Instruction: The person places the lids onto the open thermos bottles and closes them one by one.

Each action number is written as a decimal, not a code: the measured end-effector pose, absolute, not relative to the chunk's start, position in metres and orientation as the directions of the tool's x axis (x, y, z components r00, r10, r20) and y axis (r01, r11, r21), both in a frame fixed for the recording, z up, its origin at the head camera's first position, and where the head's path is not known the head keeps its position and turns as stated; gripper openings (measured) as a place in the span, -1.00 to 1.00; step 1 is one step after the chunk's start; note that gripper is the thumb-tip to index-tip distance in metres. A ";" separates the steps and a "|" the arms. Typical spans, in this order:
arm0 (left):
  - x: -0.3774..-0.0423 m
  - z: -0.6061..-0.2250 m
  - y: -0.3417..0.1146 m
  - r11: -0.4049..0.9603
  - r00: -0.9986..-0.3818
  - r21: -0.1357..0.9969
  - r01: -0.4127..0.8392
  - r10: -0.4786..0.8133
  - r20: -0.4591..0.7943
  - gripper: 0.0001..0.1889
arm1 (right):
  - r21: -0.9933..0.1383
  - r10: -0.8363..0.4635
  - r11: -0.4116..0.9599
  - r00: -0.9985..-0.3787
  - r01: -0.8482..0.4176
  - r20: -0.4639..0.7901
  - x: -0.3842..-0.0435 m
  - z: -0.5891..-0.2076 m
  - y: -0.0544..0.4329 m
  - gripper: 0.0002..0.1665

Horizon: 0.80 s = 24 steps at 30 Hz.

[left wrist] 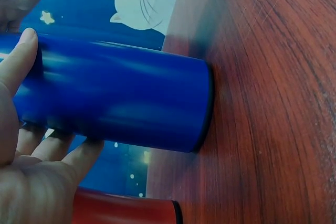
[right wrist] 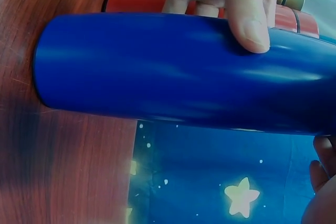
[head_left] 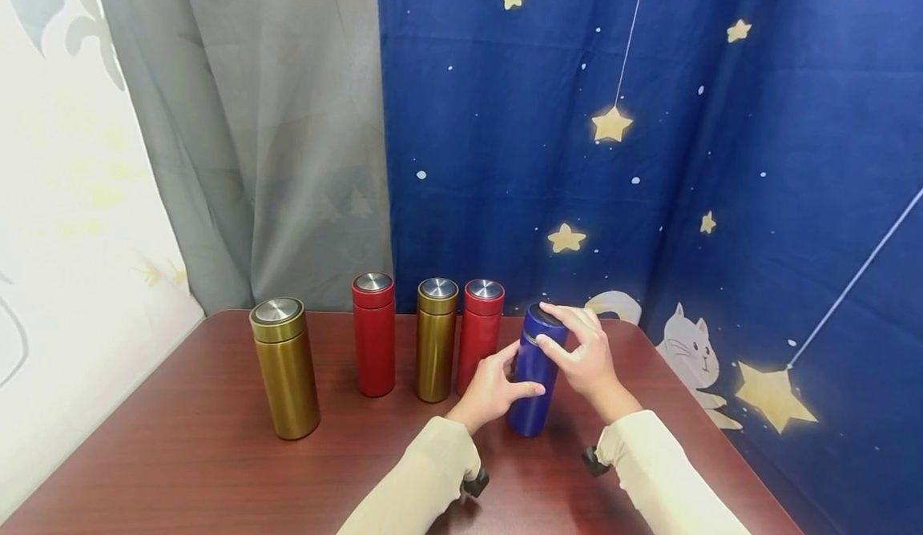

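A blue thermos (head_left: 534,383) stands upright at the right of the table, its base on the wood in the left wrist view. My left hand (head_left: 492,389) grips its body from the left, with the thumb (right wrist: 254,34) across the front and the other fingers behind. Up at the lid (head_left: 546,320), my right hand (head_left: 587,351) holds on with thumb and fingers, partly covering the dark top. Just behind my left hand is a red thermos (head_left: 481,327), its lower part hidden by that hand.
Left of the hands stand a gold thermos (head_left: 436,351), another red thermos (head_left: 375,343) and, nearer the left edge, another gold thermos (head_left: 288,383). All rest on the brown wooden table (head_left: 180,455). A blue starry curtain (head_left: 497,142) and a grey curtain (head_left: 303,158) hang behind.
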<state>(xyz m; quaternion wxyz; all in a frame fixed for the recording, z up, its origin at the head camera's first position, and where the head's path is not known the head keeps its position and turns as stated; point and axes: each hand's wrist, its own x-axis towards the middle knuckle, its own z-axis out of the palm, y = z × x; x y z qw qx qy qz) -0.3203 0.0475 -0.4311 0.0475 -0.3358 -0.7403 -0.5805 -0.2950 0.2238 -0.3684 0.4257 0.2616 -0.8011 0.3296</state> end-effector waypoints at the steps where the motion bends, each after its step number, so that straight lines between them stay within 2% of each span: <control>1: -0.320 -0.431 0.047 0.096 -0.769 0.828 0.552 0.443 0.461 -0.20 | -0.303 -0.140 0.652 -0.503 -0.695 0.853 -0.294 -0.368 0.224 -0.43; 6: -0.320 -0.433 0.047 0.098 -0.770 0.830 0.549 0.446 0.456 -0.20 | -0.303 -0.126 0.694 -0.524 -0.653 0.843 -0.291 -0.365 0.221 -0.40; 11: -0.319 -0.432 0.047 0.110 -0.777 0.829 0.549 0.434 0.457 -0.19 | -0.347 -0.050 0.730 -0.552 -0.589 0.832 -0.291 -0.363 0.215 -0.38; 17: -0.320 -0.433 0.048 0.117 -0.768 0.812 0.572 0.425 0.480 -0.20 | -0.341 0.054 0.790 -0.498 -0.509 0.866 -0.295 -0.367 0.200 -0.34; 19: -0.320 -0.434 0.049 0.114 -0.761 0.805 0.583 0.424 0.491 -0.20 | -0.354 0.089 0.809 -0.498 -0.469 0.863 -0.295 -0.367 0.195 -0.31; 21: -0.320 -0.434 0.049 0.111 -0.757 0.802 0.587 0.426 0.495 -0.20 | -0.382 0.113 0.813 -0.524 -0.439 0.844 -0.293 -0.366 0.191 -0.27; 24: -0.320 -0.434 0.050 0.105 -0.756 0.805 0.584 0.430 0.493 -0.20 | -0.451 0.108 0.771 -0.606 -0.450 0.788 -0.289 -0.364 0.191 -0.26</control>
